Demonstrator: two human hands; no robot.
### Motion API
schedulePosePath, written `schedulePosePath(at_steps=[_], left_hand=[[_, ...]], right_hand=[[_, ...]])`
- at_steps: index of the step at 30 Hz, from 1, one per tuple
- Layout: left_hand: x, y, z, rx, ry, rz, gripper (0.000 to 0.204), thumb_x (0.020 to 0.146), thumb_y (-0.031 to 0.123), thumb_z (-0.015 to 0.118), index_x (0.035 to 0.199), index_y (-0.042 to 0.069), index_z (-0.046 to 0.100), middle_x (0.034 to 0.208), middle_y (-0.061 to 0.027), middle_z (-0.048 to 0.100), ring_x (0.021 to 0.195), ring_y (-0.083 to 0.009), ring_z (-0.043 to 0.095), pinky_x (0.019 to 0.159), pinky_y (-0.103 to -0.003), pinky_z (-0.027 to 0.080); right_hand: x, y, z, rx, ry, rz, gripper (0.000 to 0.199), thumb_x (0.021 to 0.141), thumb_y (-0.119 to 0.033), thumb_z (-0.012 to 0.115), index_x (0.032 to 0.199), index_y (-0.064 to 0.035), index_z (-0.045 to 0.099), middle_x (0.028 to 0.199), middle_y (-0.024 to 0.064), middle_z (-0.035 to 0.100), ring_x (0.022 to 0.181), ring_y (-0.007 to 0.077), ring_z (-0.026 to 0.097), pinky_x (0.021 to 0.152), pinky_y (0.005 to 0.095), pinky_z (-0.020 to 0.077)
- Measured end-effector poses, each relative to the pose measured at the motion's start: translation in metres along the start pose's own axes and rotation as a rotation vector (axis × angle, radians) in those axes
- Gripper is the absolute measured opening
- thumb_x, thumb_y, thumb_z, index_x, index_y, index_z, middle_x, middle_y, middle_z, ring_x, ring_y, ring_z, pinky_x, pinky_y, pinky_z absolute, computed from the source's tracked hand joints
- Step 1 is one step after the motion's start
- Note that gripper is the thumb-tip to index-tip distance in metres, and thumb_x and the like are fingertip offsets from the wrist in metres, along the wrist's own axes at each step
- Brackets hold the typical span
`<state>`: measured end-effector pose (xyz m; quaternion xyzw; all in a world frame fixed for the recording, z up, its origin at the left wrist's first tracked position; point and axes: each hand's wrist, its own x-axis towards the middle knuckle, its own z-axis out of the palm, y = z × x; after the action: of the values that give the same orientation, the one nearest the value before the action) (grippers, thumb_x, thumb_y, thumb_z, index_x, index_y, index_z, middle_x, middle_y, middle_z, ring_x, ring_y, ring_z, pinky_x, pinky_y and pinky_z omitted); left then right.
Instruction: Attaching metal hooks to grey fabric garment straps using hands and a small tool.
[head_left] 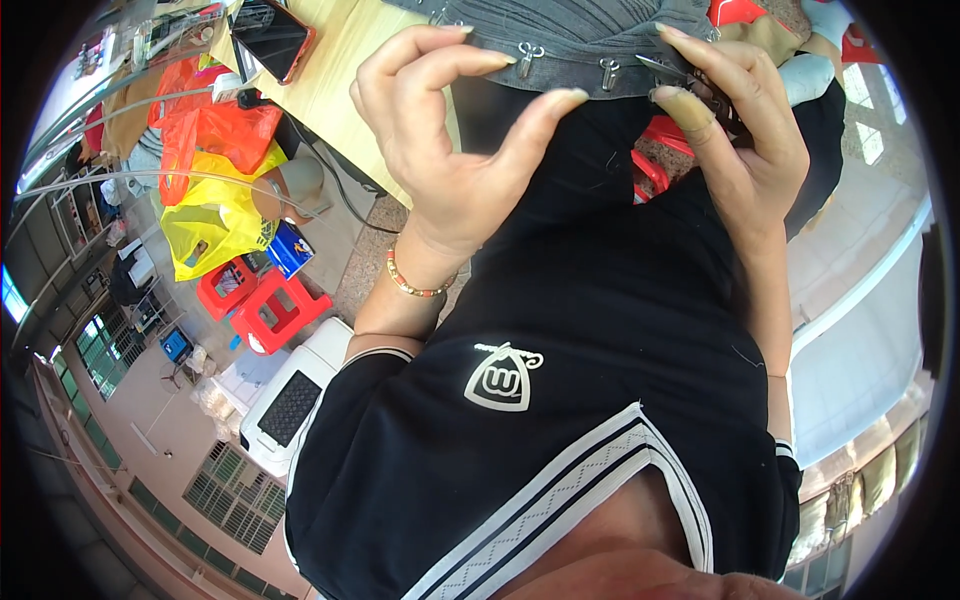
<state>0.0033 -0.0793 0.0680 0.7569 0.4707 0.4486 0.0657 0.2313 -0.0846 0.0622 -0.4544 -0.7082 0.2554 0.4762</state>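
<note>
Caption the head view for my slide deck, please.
Both hands, left hand and right hand, pinch the grey fabric edge hung with small metal clips.

Pale wooden table (345, 70): red-edged tablet (272, 38), grey fabric (570, 35) lying on it.

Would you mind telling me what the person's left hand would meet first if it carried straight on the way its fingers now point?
The left hand points its curled fingers up toward the grey fabric with small metal clips along its edge. It would probably meet that edge first, near the clips; depth is unclear, but the fingertips look almost on it.
</note>
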Motion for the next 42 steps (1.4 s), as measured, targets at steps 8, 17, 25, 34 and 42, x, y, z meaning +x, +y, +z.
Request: schedulePosePath(at_steps=[8, 17, 25, 34, 42], left_hand=[[0.005, 0.002, -0.005, -0.054, -0.043, -0.109, 0.029, 0.075, 0.009, 0.087, 0.096, 0.006, 0.068, 0.119, -0.0083, 0.056, 0.111, -0.0204, 0.054, 0.098, -0.032, 0.042], [0.014, -0.01, -0.016, -0.145, -0.149, -0.076, 0.026, 0.073, 0.003, 0.085, 0.095, 0.005, 0.073, 0.118, -0.0103, 0.061, 0.11, -0.0197, 0.059, 0.095, -0.031, 0.045], [0.03, -0.003, -0.032, -0.199, -0.329, -0.167, 0.011, 0.09, 0.001, 0.065, 0.1, -0.002, 0.065, 0.115, -0.0121, 0.06, 0.111, -0.0219, 0.056, 0.102, -0.034, 0.04], [0.02, -0.018, -0.021, -0.862, 0.042, -0.553, 0.007, 0.089, 0.002, 0.068, 0.091, 0.004, 0.062, 0.121, -0.0106, 0.055, 0.097, -0.0103, 0.05, 0.091, -0.028, 0.04], [0.047, 0.016, -0.02, -0.189, -0.214, -0.38, 0.033, 0.074, 0.002, 0.083, 0.105, 0.002, 0.072, 0.122, -0.013, 0.06, 0.114, -0.0222, 0.057, 0.092, -0.032, 0.048]], right_hand=[[-0.002, 0.001, 0.002, 0.041, 0.027, -0.019, 0.042, 0.074, -0.004, 0.082, 0.115, -0.0036, 0.073, 0.087, 0.0036, 0.059, 0.073, 0.0109, 0.051, 0.062, 0.0222, 0.0403], [0.0, 0.0, 0.003, 0.043, 0.044, -0.019, 0.039, 0.076, -0.006, 0.082, 0.114, -0.0032, 0.074, 0.089, 0.0043, 0.061, 0.075, 0.0106, 0.053, 0.064, 0.022, 0.0417], [0.008, -0.005, 0.004, -0.031, 0.033, -0.128, 0.042, 0.072, -0.006, 0.084, 0.112, -0.0038, 0.074, 0.089, 0.0048, 0.063, 0.073, 0.0117, 0.056, 0.062, 0.0226, 0.0435], [0.008, -0.005, 0.005, -0.022, 0.042, -0.074, 0.041, 0.072, -0.006, 0.084, 0.111, -0.0039, 0.075, 0.088, 0.0053, 0.063, 0.072, 0.0117, 0.055, 0.061, 0.023, 0.0442], [0.003, -0.001, 0.0, -0.004, 0.055, -0.055, 0.042, 0.071, -0.005, 0.084, 0.112, -0.0036, 0.074, 0.088, 0.0047, 0.062, 0.074, 0.0118, 0.055, 0.062, 0.0227, 0.0436]])
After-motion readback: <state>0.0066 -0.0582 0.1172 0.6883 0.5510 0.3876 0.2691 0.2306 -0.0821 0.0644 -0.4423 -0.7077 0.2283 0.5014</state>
